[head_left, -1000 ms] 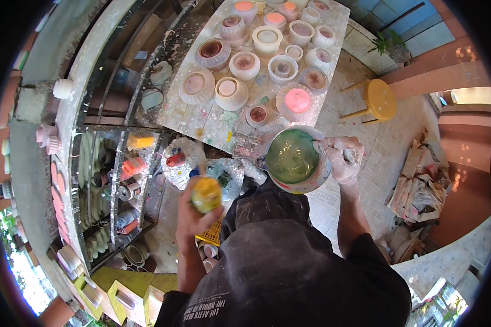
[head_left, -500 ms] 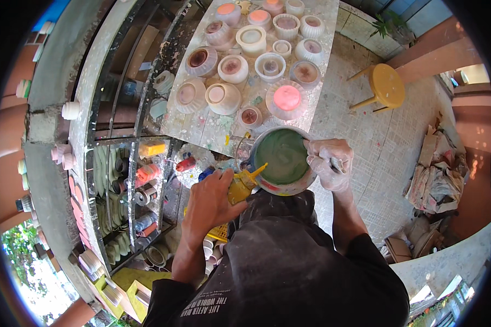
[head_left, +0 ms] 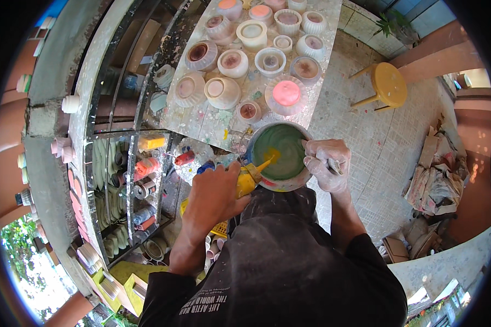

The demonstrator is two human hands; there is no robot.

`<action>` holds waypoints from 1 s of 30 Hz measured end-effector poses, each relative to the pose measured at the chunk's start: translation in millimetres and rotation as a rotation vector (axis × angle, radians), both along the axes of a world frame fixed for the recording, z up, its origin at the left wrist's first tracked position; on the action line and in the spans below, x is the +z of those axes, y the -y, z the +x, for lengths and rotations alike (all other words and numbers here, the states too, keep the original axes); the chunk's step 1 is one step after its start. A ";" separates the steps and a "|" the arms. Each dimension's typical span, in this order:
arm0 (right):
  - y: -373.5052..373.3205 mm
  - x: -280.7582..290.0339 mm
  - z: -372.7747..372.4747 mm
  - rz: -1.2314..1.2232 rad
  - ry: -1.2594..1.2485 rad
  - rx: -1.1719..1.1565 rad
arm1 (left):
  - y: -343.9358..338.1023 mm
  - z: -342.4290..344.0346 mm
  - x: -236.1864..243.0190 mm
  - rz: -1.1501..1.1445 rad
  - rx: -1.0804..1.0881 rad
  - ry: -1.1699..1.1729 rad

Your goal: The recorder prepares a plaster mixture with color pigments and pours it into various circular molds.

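Note:
My left hand (head_left: pixel 215 191) is closed around a yellow squeeze bottle (head_left: pixel 246 183), its nozzle tilted over the bucket. Inside the pale, paint-smeared bucket (head_left: pixel 292 187) is a green liquid mixture (head_left: pixel 286 143), with a yellow patch (head_left: pixel 274 156) on its surface by the nozzle tip. My right hand (head_left: pixel 330 163), coated in whitish residue, is clenched at the bucket's right rim and grips it. Just beyond stand rounded and ribbed moulds, among them one with a pink fill (head_left: pixel 286 93) and a small one (head_left: pixel 249 111).
A paint-spotted table (head_left: pixel 202 126) bears several more pale moulds (head_left: pixel 233 63). Shelving (head_left: pixel 130 180) with bottles and stacked pieces stands at left; a red bottle (head_left: pixel 184 157) lies nearby. A yellow stool (head_left: pixel 389 85) and crumpled paper sacks (head_left: pixel 439 177) are at right.
The bottle's nozzle has shifted slightly right and up over the bucket. A yellow patch now shows on the green mixture. My right hand stays at the rim.

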State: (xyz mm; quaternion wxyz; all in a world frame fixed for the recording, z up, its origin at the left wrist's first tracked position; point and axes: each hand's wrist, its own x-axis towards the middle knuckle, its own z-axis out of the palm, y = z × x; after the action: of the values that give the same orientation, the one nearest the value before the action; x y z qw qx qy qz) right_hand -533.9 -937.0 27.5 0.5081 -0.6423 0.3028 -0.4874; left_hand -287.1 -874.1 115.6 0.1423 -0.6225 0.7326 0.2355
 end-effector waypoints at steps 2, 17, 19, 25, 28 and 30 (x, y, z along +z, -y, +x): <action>-0.3 -0.9 -0.4 -0.016 0.006 -0.007 | 1.5 0.0 -1.3 -0.018 -0.014 -0.015; -1.6 7.8 2.5 -0.005 0.141 -0.031 | 5.5 7.2 0.2 0.021 -0.023 -0.050; -2.0 8.7 2.5 0.022 0.157 -0.059 | 5.0 9.0 -3.8 0.010 -0.021 -0.062; -0.8 13.0 0.7 0.003 0.190 -0.042 | 6.0 15.0 -5.0 0.038 0.040 -0.111; -5.0 12.5 3.9 0.003 0.150 -0.101 | -3.1 31.3 -21.8 0.006 0.095 -0.249; -3.7 13.6 10.3 -0.003 0.081 -0.144 | -10.4 42.6 -33.2 -0.031 0.130 -0.341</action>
State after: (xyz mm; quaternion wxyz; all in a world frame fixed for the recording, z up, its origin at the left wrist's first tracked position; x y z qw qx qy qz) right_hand -523.6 -933.2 41.1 0.4826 -0.5993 0.3268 -0.5487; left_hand -244.5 -863.6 82.4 -0.0092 -0.6219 0.7079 0.3349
